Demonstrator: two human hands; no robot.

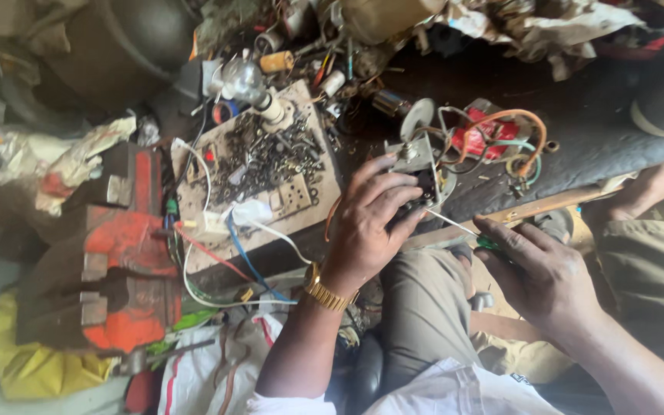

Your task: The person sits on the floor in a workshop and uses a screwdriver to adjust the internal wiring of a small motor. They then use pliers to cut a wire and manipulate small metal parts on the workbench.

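Observation:
My left hand (374, 219), with a gold watch on the wrist, grips a small grey metal electrical part (418, 157) at the bench edge. Orange, green and white wires (512, 134) loop out of that part toward a red piece (486, 138). My right hand (536, 269) holds a thin screwdriver (455, 225) with a green handle. Its metal shaft points left and its tip meets the underside of the part, just under my left fingers. Both hands hover above my knees in grey trousers.
A red bench vise (128, 253) sits at the left. A board (270, 165) carries several loose screws, a bulb (244, 81) and blue, white and red wires. Scrap parts crowd the dark bench top (593, 115). A bare foot (647, 192) rests at the right.

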